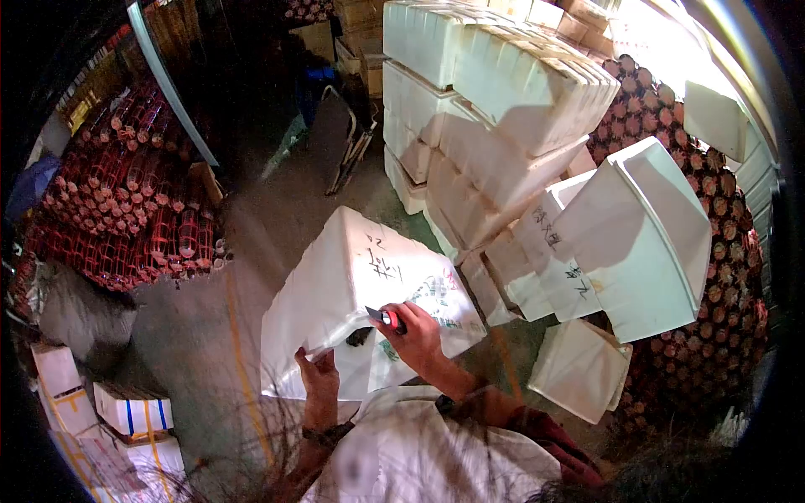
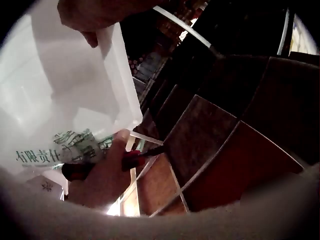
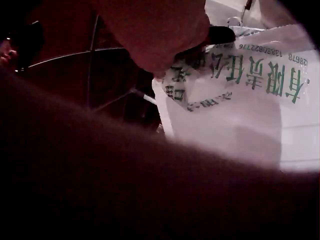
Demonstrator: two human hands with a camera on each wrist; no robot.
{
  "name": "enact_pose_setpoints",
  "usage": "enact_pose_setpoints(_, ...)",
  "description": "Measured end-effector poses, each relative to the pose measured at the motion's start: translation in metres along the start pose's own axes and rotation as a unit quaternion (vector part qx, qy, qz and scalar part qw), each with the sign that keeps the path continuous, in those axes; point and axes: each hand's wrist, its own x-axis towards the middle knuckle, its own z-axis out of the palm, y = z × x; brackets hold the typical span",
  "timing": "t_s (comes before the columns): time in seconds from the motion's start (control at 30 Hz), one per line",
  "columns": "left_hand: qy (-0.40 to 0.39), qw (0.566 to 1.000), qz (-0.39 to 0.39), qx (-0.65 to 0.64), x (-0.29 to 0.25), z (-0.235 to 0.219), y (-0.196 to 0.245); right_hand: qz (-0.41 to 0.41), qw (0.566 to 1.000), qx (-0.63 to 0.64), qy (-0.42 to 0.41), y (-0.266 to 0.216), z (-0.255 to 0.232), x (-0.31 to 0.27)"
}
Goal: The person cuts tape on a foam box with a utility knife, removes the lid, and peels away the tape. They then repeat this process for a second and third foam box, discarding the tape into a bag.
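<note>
A large white foam box (image 1: pixel 310 293) lies tilted in front of me, with black handwriting and green print on its side. My right hand (image 1: pixel 418 335) grips a red-and-black utility knife (image 1: pixel 391 319), its dark blade pointing left across the box near its edge. In the left wrist view the knife (image 2: pixel 134 160) crosses the box's corner, beside the green lettering. My left hand (image 1: pixel 319 379) holds the near edge of the box between thumb and fingers. A dark patch shows on the box between the two hands. In the right wrist view, my right hand (image 3: pixel 162 40) covers most of the knife.
Stacked white foam boxes (image 1: pixel 495 159) rise ahead, with another tilted foam box (image 1: pixel 637 243) at right. Red net-wrapped bundles (image 1: pixel 126 201) are piled at left, more along the right wall. A folded cart (image 1: pixel 340 142) stands behind; taped boxes (image 1: pixel 134 411) sit lower left.
</note>
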Motion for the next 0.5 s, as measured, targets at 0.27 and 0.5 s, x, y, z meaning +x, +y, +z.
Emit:
enact_pose_setpoints(0.27,-0.031,0.977,0.132,0.167,-0.008,0.007,-0.007,-0.058,0.998,-0.013,-0.024,0.015,0.002,0.0)
enact_pose_setpoints(0.5,0.022,0.999,0.024,0.031,0.005,0.004,-0.003,-0.014,0.999,0.006,-0.037,0.023,-0.004,-0.001)
